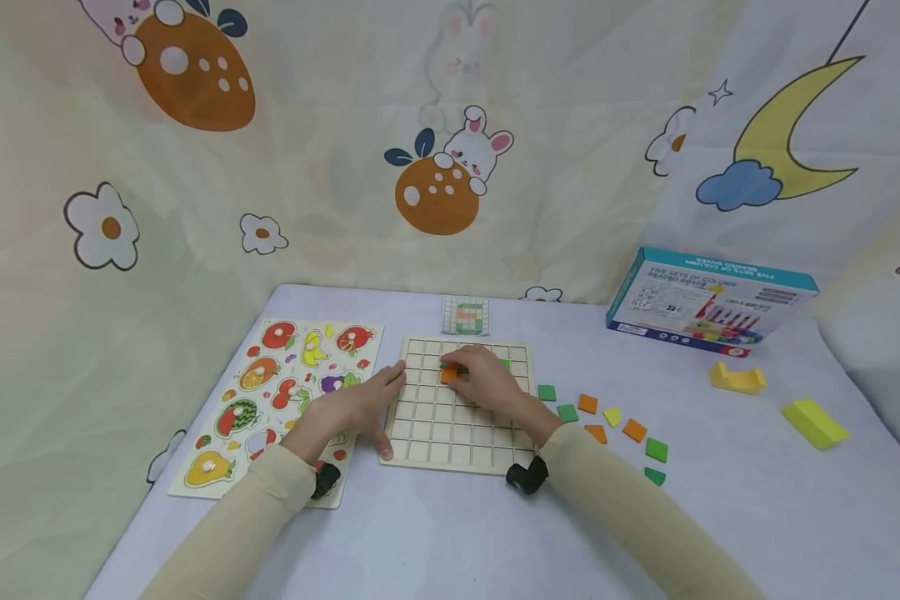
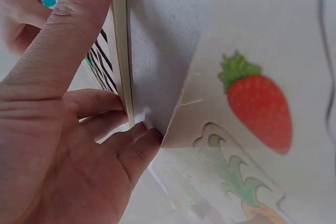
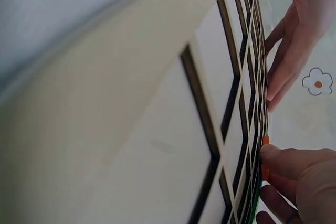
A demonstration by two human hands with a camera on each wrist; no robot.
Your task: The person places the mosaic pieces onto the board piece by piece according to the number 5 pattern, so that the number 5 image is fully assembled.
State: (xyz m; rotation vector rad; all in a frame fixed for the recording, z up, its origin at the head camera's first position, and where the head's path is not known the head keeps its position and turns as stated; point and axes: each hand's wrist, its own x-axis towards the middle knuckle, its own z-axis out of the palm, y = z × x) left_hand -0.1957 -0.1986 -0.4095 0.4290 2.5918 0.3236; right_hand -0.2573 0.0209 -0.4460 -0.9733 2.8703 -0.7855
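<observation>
A wooden grid board (image 1: 429, 435) lies in the middle of the table. My left hand (image 1: 356, 408) steadies its left edge, thumb by the near corner and fingers further up. In the left wrist view, the left hand's thumb and fingertips touch the board's side (image 2: 122, 40). Over the upper part of the grid, my right hand (image 1: 487, 382) pinches an orange square tile (image 1: 448, 376); the right wrist view shows the thumb against this orange tile (image 3: 265, 141). Green tiles (image 1: 506, 364) sit in the row above, partly hidden by the right hand.
Loose green, orange and yellow tiles (image 1: 634, 430) lie right of the board. A pattern card (image 1: 466, 316) is behind it. The fruit puzzle board (image 1: 266, 400) is on the left. At the right are a box (image 1: 712, 302), a yellow curved block (image 1: 737, 379) and a yellow long block (image 1: 814, 423).
</observation>
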